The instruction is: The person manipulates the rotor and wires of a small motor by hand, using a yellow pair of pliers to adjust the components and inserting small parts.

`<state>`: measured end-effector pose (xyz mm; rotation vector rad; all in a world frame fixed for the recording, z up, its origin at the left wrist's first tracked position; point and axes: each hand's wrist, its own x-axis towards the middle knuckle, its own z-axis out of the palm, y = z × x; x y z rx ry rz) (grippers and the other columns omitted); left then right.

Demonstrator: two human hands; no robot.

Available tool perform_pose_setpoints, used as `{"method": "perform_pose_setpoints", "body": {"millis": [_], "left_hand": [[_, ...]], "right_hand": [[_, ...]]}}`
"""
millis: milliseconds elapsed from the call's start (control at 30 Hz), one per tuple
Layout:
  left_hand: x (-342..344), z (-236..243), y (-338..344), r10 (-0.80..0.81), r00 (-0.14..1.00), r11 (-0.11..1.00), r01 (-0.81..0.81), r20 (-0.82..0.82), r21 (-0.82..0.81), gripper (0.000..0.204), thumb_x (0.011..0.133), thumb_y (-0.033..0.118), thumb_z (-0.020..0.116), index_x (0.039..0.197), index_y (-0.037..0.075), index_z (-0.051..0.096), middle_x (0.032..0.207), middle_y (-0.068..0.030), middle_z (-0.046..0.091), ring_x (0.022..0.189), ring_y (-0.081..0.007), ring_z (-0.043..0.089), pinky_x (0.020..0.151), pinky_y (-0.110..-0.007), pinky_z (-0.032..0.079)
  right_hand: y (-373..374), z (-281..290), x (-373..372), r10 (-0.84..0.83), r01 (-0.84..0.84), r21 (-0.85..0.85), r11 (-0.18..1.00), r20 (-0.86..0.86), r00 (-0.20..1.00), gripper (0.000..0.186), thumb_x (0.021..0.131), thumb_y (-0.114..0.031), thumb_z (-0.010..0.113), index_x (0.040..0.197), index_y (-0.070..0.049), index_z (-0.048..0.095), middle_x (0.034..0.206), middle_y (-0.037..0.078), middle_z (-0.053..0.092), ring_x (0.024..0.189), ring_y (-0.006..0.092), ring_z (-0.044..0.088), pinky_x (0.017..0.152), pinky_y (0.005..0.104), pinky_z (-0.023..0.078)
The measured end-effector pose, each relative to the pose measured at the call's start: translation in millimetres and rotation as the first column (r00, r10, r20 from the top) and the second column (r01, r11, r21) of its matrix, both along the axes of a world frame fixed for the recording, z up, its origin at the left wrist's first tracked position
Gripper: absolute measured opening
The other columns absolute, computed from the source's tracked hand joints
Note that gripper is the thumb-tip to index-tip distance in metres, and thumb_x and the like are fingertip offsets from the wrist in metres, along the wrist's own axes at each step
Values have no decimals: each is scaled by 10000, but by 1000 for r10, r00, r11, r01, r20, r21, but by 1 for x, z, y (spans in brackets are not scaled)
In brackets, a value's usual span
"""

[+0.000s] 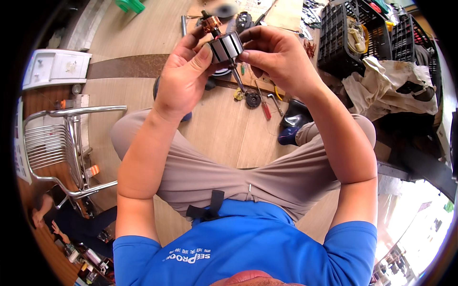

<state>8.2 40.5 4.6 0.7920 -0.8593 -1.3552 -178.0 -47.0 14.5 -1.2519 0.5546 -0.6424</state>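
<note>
A motor armature (227, 48) is held up between my two hands, tilted, with its copper commutator end at the upper left and its steel shaft pointing down to the right. My left hand (183, 78) grips the striped core from the left, thumb laid on its front. My right hand (281, 59) pinches the core's right side between thumb and fingers. Below the shaft tip, a round black part (253, 99) lies on the floor. Close to it are a small yellowish part (238, 94) and a red-handled screwdriver (266, 110).
Black plastic crates (334, 40) with odd parts stand at the upper right, a pale cloth (367, 90) beside them. A metal-framed chair (52, 143) stands left. A green stool (130, 5) is at the top. Another person (81, 226) is at the lower left.
</note>
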Motion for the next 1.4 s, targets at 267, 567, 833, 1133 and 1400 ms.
{"method": "perform_pose_setpoints", "body": {"millis": [267,567,833,1133,1400], "left_hand": [[6,4,0,-87,994,996,87,62,-4,554,957,206,589,1430,39,355,1332,-117,538,1178,-248,566,984,-441,474],[-8,14,5,-51,908,999,51,416,11,495,922,-13,579,1386,-7,406,1222,-82,594,1083,-137,581,960,-284,463],[-9,2,-5,331,806,941,-318,490,-113,444,925,-18,577,1346,1,436,1129,-69,627,989,-124,601,896,-254,477],[31,10,-10,282,957,960,-281,-67,17,341,1002,195,501,1290,13,477,1174,-152,624,1071,-335,618,939,-450,492],[32,14,-9,200,951,980,-196,-235,37,332,1003,213,488,1266,10,501,1211,-195,597,1128,-360,584,978,-461,489]], "right_hand": [[-6,-3,-9,-193,49,-579,814,-190,963,103,854,-39,664,951,-4,663,786,113,671,703,198,637,694,303,504],[-12,21,-28,-185,-64,-704,708,-272,944,110,863,-56,639,961,-8,656,794,131,632,757,271,626,686,342,493],[-1,24,-31,-58,-222,-752,621,-327,943,118,795,-46,670,911,-26,669,789,125,625,750,288,624,664,354,499],[1,4,-19,-153,-355,-661,662,-582,798,118,818,-110,588,804,7,590,794,197,621,820,380,619,756,460,494],[-9,-26,-9,-173,-264,-686,678,-498,850,120,806,-86,616,891,-1,623,792,214,617,750,375,601,694,427,479]]}}
